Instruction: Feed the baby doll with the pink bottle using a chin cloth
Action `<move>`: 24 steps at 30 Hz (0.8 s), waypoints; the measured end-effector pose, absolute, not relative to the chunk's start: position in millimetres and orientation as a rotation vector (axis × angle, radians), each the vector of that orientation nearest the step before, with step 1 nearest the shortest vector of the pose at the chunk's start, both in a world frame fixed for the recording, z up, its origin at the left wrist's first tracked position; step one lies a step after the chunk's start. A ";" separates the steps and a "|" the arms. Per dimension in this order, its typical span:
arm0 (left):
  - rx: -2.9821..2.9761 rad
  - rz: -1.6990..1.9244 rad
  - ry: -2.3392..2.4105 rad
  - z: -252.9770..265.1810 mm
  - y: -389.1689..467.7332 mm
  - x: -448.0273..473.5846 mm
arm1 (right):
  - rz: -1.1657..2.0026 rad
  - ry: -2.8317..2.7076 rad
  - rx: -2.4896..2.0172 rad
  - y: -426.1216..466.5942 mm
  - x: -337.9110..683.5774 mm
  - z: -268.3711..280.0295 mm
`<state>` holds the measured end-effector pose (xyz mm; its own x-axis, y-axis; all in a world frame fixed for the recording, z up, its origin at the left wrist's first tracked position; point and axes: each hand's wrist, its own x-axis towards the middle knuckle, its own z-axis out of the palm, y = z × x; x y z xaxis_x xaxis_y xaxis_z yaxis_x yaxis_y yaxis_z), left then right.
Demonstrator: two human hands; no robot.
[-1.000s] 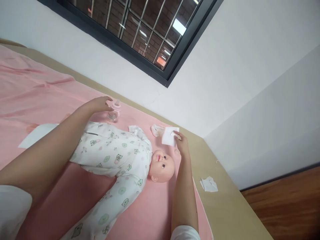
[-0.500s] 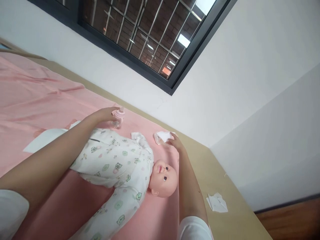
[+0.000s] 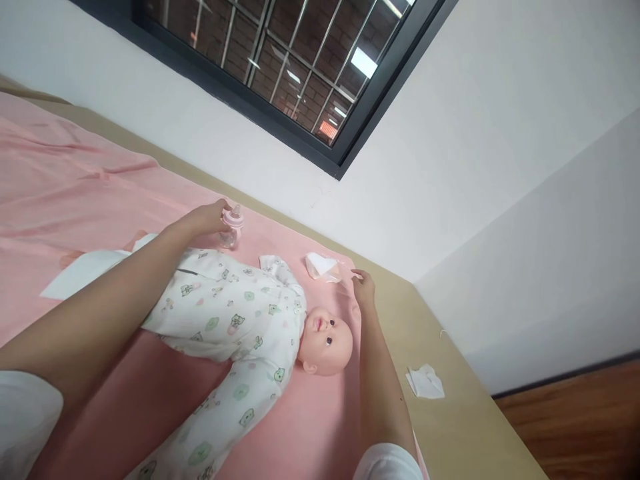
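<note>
My left hand [image 3: 213, 217] is closed around a small clear baby bottle [image 3: 231, 230] with a pink collar and a teat, upright on the pink sheet. A bald baby doll [image 3: 327, 340] in a white patterned outfit lies on its back below. My right hand [image 3: 364, 288] is in a pinch beyond the doll's head, by the sheet's edge. What its fingertips hold is too small to make out. Just left of them lies a white tissue [image 3: 320, 265] in what looks like clear plastic wrapping.
The pink sheet [image 3: 90, 170] covers most of a tan surface [image 3: 450, 420]. A folded white tissue [image 3: 425, 382] lies on the tan part at right. White walls and a dark-framed window [image 3: 339, 163] stand behind. Wood [image 3: 575, 413] shows at lower right.
My right hand has drawn off the wrapped tissue to the right, its fingers now pinched. The left hand still grips the bottle. The whole view has shifted slightly.
</note>
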<state>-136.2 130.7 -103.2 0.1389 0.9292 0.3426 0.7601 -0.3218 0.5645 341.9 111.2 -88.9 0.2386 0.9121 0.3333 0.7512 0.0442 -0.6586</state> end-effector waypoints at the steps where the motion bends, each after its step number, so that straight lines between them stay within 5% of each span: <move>1: 2.137 0.948 1.702 -101.6 126.5 -135.0 | 0.177 -1.528 -1.757 103.8 343.4 -90.5; 9: 2.098 0.877 1.825 -84.1 109.0 -124.8 | 0.008 -1.320 -2.305 60.5 338.1 -130.2; 24: 2.168 0.865 1.811 -75.7 98.6 -118.9 | -0.026 -1.365 -2.220 52.2 348.9 -151.1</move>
<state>-118.9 98.6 -75.7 0.0852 0.9462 0.3120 0.8373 -0.2378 0.4924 348.9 52.2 -151.1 0.4895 0.8247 0.2832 0.8350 -0.3498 -0.4248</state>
